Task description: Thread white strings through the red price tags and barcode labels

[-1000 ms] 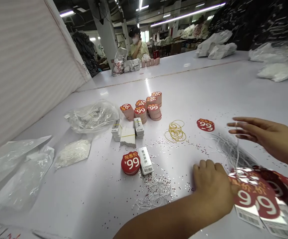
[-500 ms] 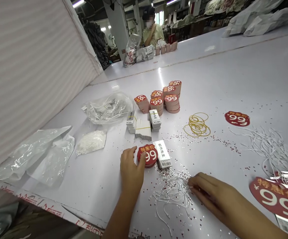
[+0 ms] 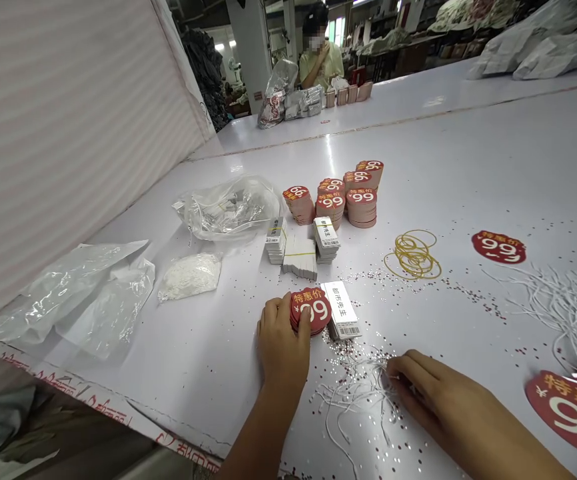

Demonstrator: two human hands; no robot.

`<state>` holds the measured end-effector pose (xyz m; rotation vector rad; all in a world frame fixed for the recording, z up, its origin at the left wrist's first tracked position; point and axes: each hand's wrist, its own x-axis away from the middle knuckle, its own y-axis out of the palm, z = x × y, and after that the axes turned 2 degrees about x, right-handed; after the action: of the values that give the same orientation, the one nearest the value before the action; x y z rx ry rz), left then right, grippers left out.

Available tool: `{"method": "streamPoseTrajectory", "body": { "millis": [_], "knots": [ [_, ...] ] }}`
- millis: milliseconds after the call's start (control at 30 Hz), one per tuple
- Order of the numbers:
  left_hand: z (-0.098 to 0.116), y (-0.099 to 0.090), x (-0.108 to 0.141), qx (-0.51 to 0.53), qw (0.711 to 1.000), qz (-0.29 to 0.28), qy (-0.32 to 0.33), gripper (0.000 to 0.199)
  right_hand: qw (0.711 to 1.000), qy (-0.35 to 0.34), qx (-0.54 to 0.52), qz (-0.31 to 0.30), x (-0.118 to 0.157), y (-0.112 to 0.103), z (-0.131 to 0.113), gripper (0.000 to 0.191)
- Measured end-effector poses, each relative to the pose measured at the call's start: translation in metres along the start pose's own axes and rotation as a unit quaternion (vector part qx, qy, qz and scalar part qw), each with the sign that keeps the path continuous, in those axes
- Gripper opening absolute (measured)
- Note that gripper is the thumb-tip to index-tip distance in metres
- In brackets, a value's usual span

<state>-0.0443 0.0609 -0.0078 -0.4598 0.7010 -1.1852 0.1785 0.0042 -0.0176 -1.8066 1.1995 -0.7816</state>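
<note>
My left hand [image 3: 284, 339] is closed at the left side of a short stack of red scalloped price tags [image 3: 312, 301] marked 99. Its thumb lies on the top tag and its fingers curl round the far edge. Touching that stack on the right is a pile of white barcode tags [image 3: 341, 308]. My right hand [image 3: 422, 381] is pinched at the edge of a loose heap of thin white strings [image 3: 351, 393], its fingertips on some strands. Small shiny red and silver dots [image 3: 363, 353] lie scattered around the strings.
Behind stand taller stacks of red tags [image 3: 362, 208] and banded white tags [image 3: 300, 261]. Yellow rubber bands [image 3: 413, 257] and more strings [image 3: 563, 310] lie rightward. Plastic bags [image 3: 231, 208] and a packet of white strings [image 3: 191, 277] lie left. A person [image 3: 323, 63] sits across the table.
My left hand has closed from beside the red stack onto it, thumb now over the top tag. My right hand stays at the strings. The view has shifted, moving everything rightward.
</note>
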Motion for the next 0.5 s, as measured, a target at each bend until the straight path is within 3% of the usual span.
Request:
{"method": "streamPoseTrajectory", "body": {
  "millis": [300, 500],
  "knots": [
    [-0.001, 0.002, -0.001, -0.008, 1.000, 0.016, 0.015, 0.034, 0.999, 0.006, -0.043, -0.030, 0.023, 0.003, 0.007, 0.040],
    [-0.001, 0.005, 0.000, -0.029, 0.997, 0.052, 0.043, 0.031, 0.997, 0.034, -0.053, -0.049, 0.022, 0.003, 0.002, 0.043]
  ]
}}
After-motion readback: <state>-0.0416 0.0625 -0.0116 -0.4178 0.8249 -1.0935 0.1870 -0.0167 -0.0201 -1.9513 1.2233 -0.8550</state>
